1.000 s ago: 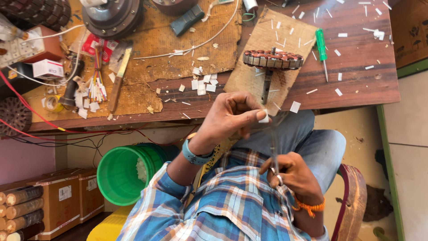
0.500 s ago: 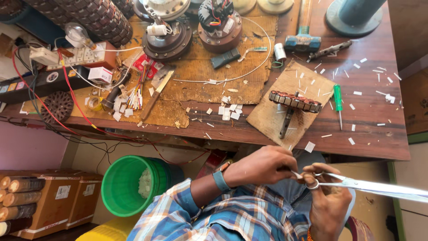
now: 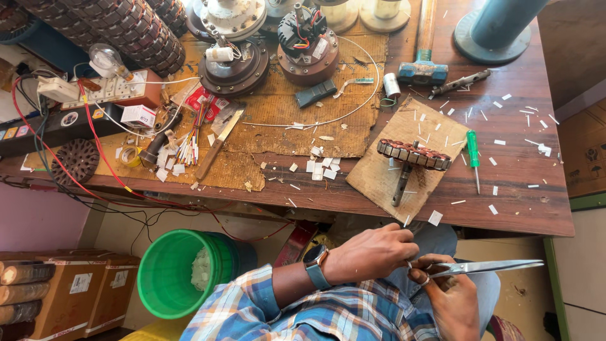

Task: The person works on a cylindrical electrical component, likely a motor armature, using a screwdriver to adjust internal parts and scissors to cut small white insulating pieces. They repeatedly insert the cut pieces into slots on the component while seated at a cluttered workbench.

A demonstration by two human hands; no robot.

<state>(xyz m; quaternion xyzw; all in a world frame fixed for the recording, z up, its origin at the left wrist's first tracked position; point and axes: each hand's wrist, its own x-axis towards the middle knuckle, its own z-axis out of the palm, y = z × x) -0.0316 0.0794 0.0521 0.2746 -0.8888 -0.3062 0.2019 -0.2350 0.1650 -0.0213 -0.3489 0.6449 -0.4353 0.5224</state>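
I see the scuffed wooden counter (image 3: 517,208) filling the upper frame, a ribbed stator (image 3: 414,153) at centre right. Bottom centre, my hands meet: right hand (image 3: 451,297) clamps steel scissors (image 3: 489,267), left hand (image 3: 372,252) pinching beside them, barely shifted since earlier.

Shiny metal scissors (image 3: 486,267) — worn wooden table (image 3: 530,208).

Low in the frame, the right hand (image 3: 451,300) grips scissors (image 3: 486,267), blades pointing right. The left hand (image 3: 372,252) pinches beside the handles. Above, a wound stator (image 3: 413,153) rests on the wooden bench (image 3: 524,183).
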